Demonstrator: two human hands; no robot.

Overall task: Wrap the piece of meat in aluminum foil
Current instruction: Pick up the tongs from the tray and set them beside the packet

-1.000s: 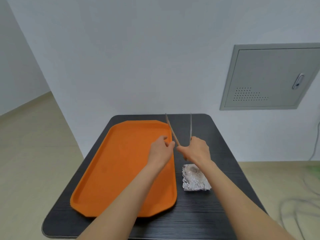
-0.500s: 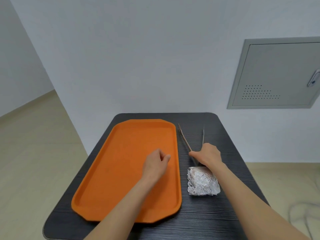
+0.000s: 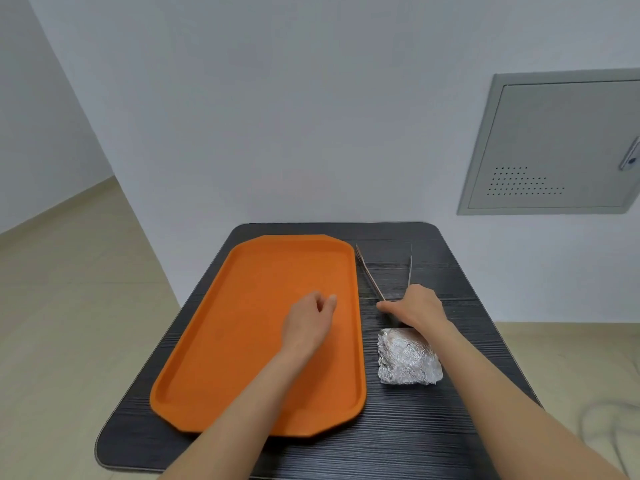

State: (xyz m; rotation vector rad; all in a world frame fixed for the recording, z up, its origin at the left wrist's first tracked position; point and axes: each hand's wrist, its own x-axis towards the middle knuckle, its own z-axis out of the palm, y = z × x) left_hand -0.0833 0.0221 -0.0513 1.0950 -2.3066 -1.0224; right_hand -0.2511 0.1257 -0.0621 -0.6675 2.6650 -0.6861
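A crumpled aluminum foil packet lies on the black table, just right of the orange tray; no meat shows outside the foil. Metal tongs lie on the table beyond the packet, their two arms spread toward the wall. My right hand rests over the tongs' hinge end with the thumb stretched left, still on them. My left hand hovers over the tray's right half, fingers loosely curled, holding nothing.
The tray fills the table's left half and has nothing on it. A grey metal wall panel sits at the right above the table. A light cable lies on the floor at the right.
My right hand has lowered the tongs from mid-air onto the table. My left hand let go of the tongs' arm and drew back over the tray. The view shifted left.
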